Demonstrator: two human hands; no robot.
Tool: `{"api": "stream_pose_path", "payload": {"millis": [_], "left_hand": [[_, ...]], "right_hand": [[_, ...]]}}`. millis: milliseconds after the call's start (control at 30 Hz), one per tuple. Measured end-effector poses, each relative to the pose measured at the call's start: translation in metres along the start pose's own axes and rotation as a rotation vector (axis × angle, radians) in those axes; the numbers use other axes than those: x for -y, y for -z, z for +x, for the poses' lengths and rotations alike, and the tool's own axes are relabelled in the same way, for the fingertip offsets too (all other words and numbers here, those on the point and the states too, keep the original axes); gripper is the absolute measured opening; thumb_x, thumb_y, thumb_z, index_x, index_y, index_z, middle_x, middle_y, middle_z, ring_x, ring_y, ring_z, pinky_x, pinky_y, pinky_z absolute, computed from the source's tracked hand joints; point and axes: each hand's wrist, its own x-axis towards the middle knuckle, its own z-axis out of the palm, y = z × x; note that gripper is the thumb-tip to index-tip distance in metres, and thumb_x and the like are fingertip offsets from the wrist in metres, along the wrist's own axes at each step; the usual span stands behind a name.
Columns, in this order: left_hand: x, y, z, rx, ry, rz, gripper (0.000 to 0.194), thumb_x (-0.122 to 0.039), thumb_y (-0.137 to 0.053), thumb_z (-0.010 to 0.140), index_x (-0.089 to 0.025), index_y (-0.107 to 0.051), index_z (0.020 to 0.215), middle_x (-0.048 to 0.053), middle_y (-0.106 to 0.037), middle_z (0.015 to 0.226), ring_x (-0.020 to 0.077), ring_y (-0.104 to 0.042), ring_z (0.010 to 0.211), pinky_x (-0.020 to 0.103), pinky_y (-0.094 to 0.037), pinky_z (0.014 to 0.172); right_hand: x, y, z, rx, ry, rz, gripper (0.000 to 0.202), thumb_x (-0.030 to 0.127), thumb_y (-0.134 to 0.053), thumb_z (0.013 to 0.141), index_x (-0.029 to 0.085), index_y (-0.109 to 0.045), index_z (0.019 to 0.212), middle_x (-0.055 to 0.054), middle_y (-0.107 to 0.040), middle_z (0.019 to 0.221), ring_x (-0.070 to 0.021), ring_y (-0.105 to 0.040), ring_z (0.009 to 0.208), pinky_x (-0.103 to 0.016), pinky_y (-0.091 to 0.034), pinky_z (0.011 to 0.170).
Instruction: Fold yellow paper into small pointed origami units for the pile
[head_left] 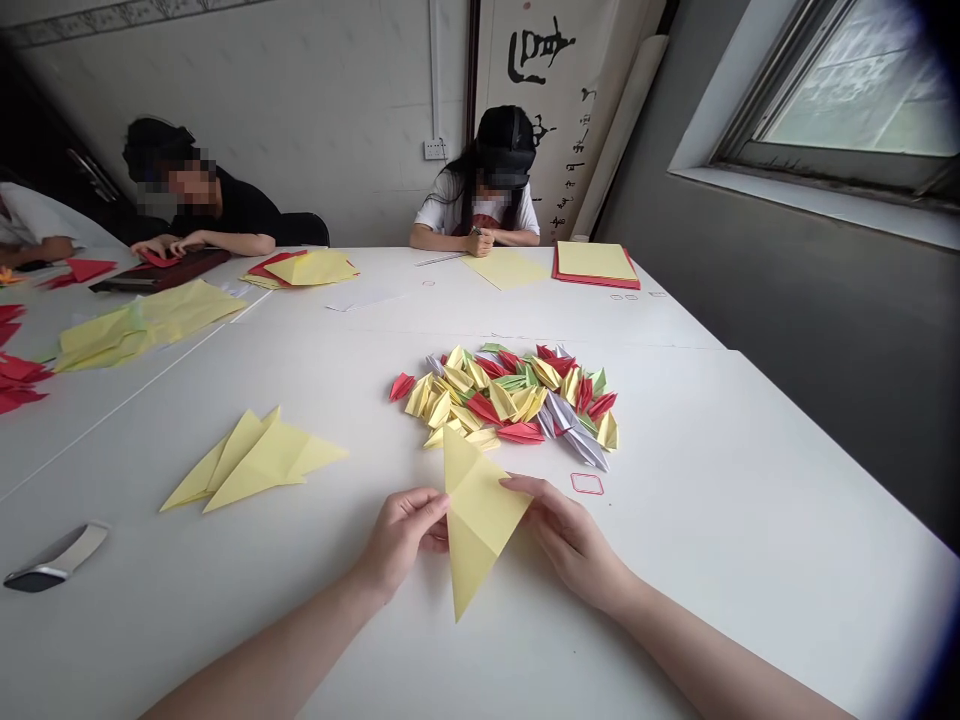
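Observation:
A yellow sheet of paper (480, 510), folded into a triangle with creases across it, is held up just above the table. My left hand (409, 530) pinches its long left edge between thumb and fingers. At its right corner, my right hand (566, 540) grips the paper, with the index finger on top and the other fingers partly hidden. Just beyond lies a pile of small folded paper pieces (517, 395) in red, yellow, green and pale purple. Several yellow folded triangles (259, 460) overlap on the table to the left.
A smartwatch (60, 560) lies at the near left of the white table (750, 560). Stacked yellow and red paper (596, 262) sits at the far right. Two people work across the table, and a third person's sleeve shows at far left. Yellow sheets (150, 320) and red folded pieces (19, 370) lie leftward.

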Motion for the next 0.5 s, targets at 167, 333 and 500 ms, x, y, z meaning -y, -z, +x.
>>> {"api": "stream_pose_path", "payload": {"millis": [167, 333, 500], "left_hand": [[0.000, 0.000, 0.001, 0.060, -0.030, 0.035, 0.031, -0.044, -0.063, 0.078, -0.015, -0.067, 0.067, 0.004, -0.066, 0.066, 0.0147, -0.059, 0.063, 0.024, -0.047, 0.058], [0.001, -0.003, -0.002, 0.105, -0.039, 0.062, 0.026, -0.041, -0.067, 0.075, -0.015, -0.069, 0.070, 0.004, -0.067, 0.068, 0.0157, -0.061, 0.064, 0.025, -0.048, 0.060], [-0.009, 0.021, 0.014, -0.156, -0.159, -0.020, 0.026, -0.041, -0.071, 0.072, -0.014, -0.070, 0.070, 0.004, -0.068, 0.068, 0.0153, -0.061, 0.066, 0.026, -0.048, 0.063]], "right_hand": [[0.003, -0.001, 0.002, 0.138, -0.038, -0.021, 0.024, 0.021, -0.046, 0.090, 0.026, -0.063, 0.108, -0.010, -0.058, 0.113, -0.0226, -0.059, 0.099, -0.031, -0.052, 0.071], [0.001, -0.002, 0.002, 0.156, -0.082, 0.016, 0.018, 0.026, -0.050, 0.090, 0.023, -0.068, 0.092, -0.010, -0.059, 0.103, -0.0214, -0.061, 0.089, -0.029, -0.051, 0.066], [0.001, -0.001, 0.002, 0.124, -0.096, -0.015, 0.022, 0.031, -0.045, 0.093, 0.023, -0.063, 0.102, -0.010, -0.061, 0.105, -0.0214, -0.060, 0.093, -0.033, -0.049, 0.079]]}}
